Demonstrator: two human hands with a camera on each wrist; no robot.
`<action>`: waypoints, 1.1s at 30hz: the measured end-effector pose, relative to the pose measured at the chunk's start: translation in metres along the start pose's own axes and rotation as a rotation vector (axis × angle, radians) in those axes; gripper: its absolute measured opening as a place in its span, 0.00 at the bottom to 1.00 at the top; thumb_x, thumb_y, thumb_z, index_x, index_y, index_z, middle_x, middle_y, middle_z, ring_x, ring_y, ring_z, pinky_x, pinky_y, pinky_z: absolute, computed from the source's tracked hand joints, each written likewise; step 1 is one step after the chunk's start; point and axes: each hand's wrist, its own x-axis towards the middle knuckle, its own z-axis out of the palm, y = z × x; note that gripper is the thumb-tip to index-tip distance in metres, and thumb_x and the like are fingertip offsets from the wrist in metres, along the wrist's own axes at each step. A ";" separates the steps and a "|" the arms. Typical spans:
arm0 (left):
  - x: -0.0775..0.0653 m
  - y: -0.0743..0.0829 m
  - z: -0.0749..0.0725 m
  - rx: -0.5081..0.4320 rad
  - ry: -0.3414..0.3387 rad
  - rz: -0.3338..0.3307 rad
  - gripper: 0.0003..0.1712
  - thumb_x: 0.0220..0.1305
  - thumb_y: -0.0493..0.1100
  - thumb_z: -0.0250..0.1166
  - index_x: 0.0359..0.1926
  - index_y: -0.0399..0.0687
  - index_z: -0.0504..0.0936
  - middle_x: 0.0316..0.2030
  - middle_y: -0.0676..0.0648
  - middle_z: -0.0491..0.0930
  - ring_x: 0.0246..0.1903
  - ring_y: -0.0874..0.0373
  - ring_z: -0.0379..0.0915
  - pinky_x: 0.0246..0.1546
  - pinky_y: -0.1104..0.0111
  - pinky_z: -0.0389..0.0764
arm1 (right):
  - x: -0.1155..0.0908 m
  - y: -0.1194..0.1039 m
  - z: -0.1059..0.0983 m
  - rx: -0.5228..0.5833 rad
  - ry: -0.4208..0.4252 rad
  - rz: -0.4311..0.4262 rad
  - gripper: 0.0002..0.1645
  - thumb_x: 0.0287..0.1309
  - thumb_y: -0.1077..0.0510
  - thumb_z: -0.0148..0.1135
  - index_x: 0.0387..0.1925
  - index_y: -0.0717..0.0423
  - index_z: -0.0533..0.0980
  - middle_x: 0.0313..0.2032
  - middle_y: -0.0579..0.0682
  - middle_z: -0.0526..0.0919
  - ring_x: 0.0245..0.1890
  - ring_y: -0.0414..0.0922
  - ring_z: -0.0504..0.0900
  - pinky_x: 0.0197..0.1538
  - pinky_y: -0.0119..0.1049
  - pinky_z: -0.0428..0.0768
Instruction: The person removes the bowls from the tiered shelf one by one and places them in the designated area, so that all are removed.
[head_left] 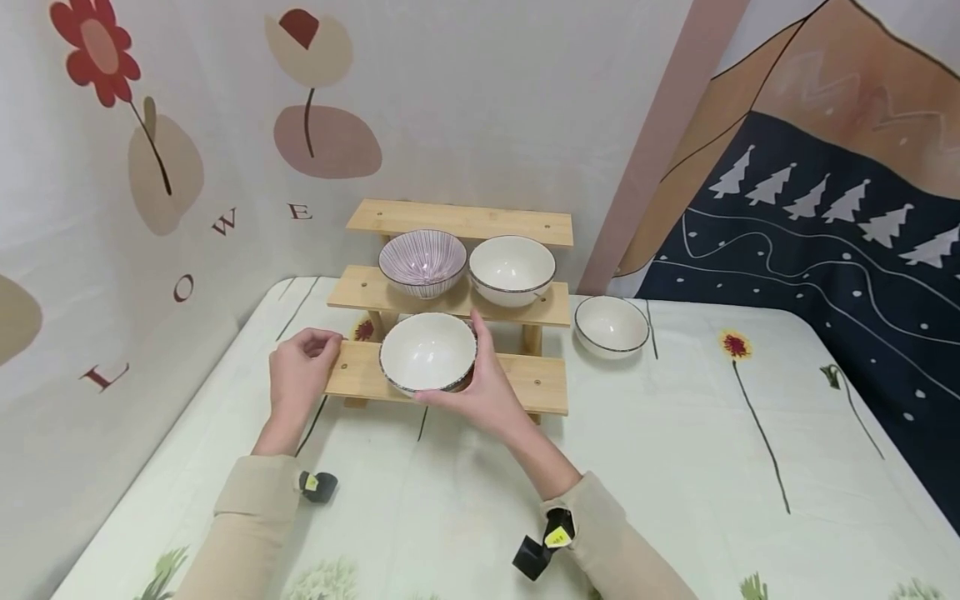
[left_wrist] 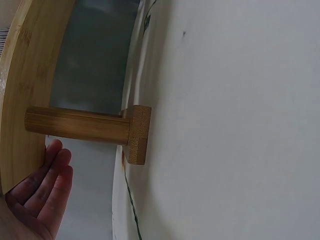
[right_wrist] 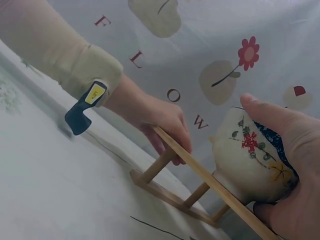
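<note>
My right hand [head_left: 483, 387] grips a white bowl [head_left: 427, 352] from its right side, thumb at the near rim and fingers behind. The bowl is at the lowest step of a wooden tiered rack [head_left: 510, 379]; the right wrist view shows red and yellow flowers painted on its outside [right_wrist: 250, 160]. My left hand [head_left: 300, 371] holds the left end of that same step, its fingers [left_wrist: 50, 195] reaching beneath the board. On the middle step sit a purple-striped bowl [head_left: 422, 262] and another white bowl [head_left: 512, 268], side by side.
A smaller white bowl [head_left: 611, 327] stands on the cloth-covered table [head_left: 660, 467], right of the rack. The rack's top board [head_left: 457, 221] is close to the printed backdrop [head_left: 487, 100]. A dark mountain-print cloth [head_left: 825, 217] hangs at right.
</note>
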 end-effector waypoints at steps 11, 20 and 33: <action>-0.003 -0.001 -0.002 0.000 -0.005 -0.026 0.14 0.72 0.45 0.58 0.47 0.42 0.85 0.46 0.38 0.87 0.46 0.46 0.84 0.47 0.68 0.76 | -0.001 0.000 0.002 -0.054 -0.009 0.011 0.74 0.38 0.57 0.83 0.78 0.45 0.43 0.76 0.53 0.57 0.71 0.52 0.65 0.71 0.53 0.66; -0.001 0.000 -0.001 -0.007 -0.008 -0.007 0.14 0.72 0.45 0.58 0.47 0.42 0.85 0.46 0.39 0.87 0.46 0.47 0.84 0.43 0.73 0.74 | -0.003 0.003 0.001 -0.090 0.049 -0.026 0.74 0.35 0.56 0.85 0.78 0.46 0.47 0.75 0.51 0.59 0.71 0.52 0.65 0.70 0.54 0.67; -0.001 0.000 -0.002 -0.004 0.001 -0.008 0.14 0.71 0.46 0.58 0.46 0.42 0.85 0.45 0.39 0.88 0.44 0.47 0.84 0.41 0.75 0.73 | -0.012 0.003 -0.005 -0.115 0.086 -0.032 0.72 0.33 0.55 0.86 0.77 0.44 0.50 0.73 0.51 0.62 0.70 0.52 0.66 0.69 0.53 0.69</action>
